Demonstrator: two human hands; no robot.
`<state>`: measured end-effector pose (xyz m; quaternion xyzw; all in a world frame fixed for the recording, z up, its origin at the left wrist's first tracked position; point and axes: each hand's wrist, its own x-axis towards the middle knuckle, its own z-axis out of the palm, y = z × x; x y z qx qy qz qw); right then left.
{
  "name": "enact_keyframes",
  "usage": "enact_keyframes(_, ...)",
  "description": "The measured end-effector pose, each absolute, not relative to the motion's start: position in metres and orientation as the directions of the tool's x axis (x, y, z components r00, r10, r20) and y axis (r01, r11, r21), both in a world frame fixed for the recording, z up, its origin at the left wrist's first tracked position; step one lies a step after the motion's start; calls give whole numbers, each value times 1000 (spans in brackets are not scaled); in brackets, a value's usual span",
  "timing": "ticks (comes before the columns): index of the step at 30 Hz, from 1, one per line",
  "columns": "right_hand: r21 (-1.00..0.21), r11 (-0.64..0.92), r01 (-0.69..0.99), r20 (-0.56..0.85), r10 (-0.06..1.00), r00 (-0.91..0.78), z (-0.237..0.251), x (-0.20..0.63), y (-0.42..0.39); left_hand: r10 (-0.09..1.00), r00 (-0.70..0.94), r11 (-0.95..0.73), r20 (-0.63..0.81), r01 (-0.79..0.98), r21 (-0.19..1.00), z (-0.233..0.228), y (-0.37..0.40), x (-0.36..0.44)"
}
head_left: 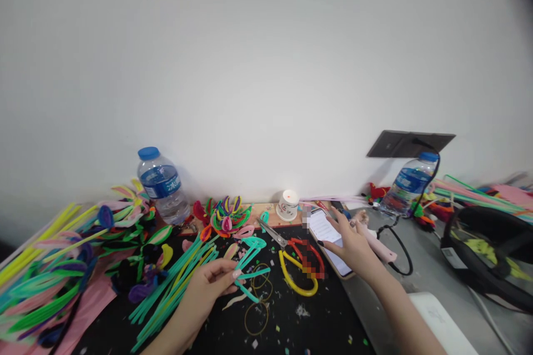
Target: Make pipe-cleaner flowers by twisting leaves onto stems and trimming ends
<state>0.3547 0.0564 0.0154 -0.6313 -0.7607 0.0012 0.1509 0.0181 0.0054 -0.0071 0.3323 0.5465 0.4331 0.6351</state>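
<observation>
My left hand point(208, 285) pinches a bent teal pipe cleaner point(250, 277) over the black mat point(316, 316), beside a sheaf of teal and yellow pipe cleaners point(175, 283). My right hand point(350, 241) rests on a smartphone point(327, 233), fingers spread over its lit screen. Between the hands lie scissors with red and yellow handles point(297, 269). A multicoloured pipe-cleaner flower point(227, 216) lies behind them.
A heap of coloured pipe cleaners point(54, 266) fills the left side. A water bottle point(162, 184) stands at the back left, another point(408, 183) at the back right. A small white cup point(287, 204) sits by the wall. A black headset point(487, 249) and cable lie at right.
</observation>
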Motion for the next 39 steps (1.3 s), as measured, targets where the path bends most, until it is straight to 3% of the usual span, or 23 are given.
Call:
enact_keyframes(10,-120,252,960,243,945,-218,6,359,52,918,33,395,-395,-180,901,-10,5,17)
enact_keyframes(24,-120,124,985,235,968,-93,10,370,27,918,30,393,-395,-197,898,-11,4,18)
enact_keyframes(31,-63,151,987,257,958,-130,4,371,16,926,32,375,-376,-186,908,-13,5,17)
enact_keyframes(39,-188,156,970,262,960,-104,8,366,16,929,32,369,-370,-182,911,-11,5,17)
